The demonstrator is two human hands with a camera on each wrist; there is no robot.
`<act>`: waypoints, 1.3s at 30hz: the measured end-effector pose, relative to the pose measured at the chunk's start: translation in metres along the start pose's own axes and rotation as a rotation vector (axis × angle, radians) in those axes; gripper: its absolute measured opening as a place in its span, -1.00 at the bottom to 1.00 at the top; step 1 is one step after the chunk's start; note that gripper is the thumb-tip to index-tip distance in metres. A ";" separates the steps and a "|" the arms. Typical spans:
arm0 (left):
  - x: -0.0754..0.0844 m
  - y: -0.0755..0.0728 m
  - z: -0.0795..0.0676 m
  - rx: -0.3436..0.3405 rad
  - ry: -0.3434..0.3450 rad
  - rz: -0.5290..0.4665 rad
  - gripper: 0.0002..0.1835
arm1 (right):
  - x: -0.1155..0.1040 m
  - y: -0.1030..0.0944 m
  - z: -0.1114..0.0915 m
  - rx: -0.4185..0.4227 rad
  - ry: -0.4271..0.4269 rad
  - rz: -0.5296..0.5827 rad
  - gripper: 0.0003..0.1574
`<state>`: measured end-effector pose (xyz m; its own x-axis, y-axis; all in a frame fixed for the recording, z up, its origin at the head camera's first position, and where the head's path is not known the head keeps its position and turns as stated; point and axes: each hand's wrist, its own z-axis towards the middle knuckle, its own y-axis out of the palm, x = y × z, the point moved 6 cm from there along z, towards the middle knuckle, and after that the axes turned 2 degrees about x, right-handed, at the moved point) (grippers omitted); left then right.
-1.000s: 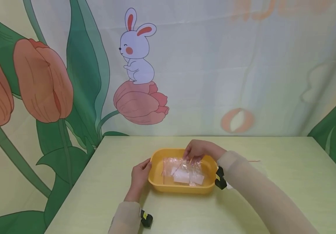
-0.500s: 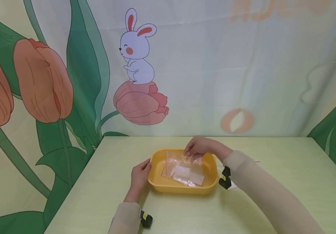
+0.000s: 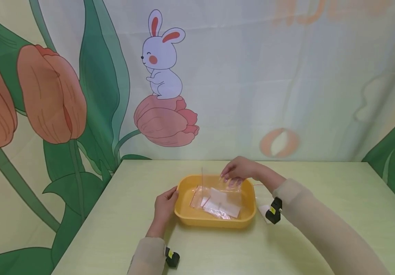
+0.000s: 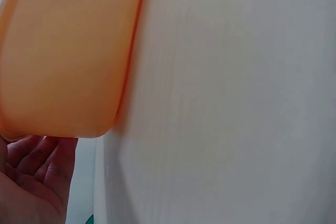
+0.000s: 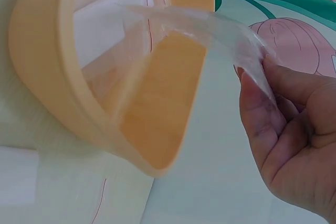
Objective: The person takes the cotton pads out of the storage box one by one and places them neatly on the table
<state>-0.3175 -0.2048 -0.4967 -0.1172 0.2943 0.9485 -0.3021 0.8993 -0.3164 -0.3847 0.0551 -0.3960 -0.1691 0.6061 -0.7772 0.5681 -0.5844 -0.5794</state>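
Note:
A yellow plastic tub (image 3: 214, 222) stands on the table. My left hand (image 3: 164, 208) holds its left end at the rim; in the left wrist view the curled fingers (image 4: 58, 169) lie against the end wall. Above the tub's far right part, my right hand (image 3: 241, 168) pinches the edge of a clear zip bag (image 5: 231, 32) between thumb and fingers. The bag hangs down into the tub, its red seal line upright at its left. Beneath it lie other clear bags (image 3: 196, 195) with red lines and white pieces (image 5: 100, 30), overlapping so I cannot separate them.
Another clear bag with a red line (image 3: 261, 185) and a white piece (image 3: 263, 212) lies on the table (image 3: 335, 202) just right of the tub, partly behind my right wrist. A printed cloth (image 3: 238, 84) with tulips and a rabbit hangs behind the table.
My right hand has risen and shifted right, lifting the clear zip bag partly up from the others in the tub. My left hand and the tub have stayed in place.

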 end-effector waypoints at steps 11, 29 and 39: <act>0.004 -0.002 -0.003 -0.003 0.001 0.007 -0.60 | 0.004 -0.011 -0.014 0.078 -0.025 0.021 -0.69; 0.001 -0.001 -0.003 0.004 -0.003 0.023 -0.60 | 0.034 -0.032 -0.040 0.154 0.012 0.158 -0.60; 0.003 -0.001 -0.002 0.004 0.006 0.025 -0.60 | 0.052 -0.045 -0.067 0.215 -0.007 0.324 -0.46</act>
<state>-0.3155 -0.2036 -0.4936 -0.1190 0.3183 0.9405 -0.3029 0.8904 -0.3397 -0.3655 0.1492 -0.3940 -0.0147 0.3679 -0.9298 0.4113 -0.8453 -0.3410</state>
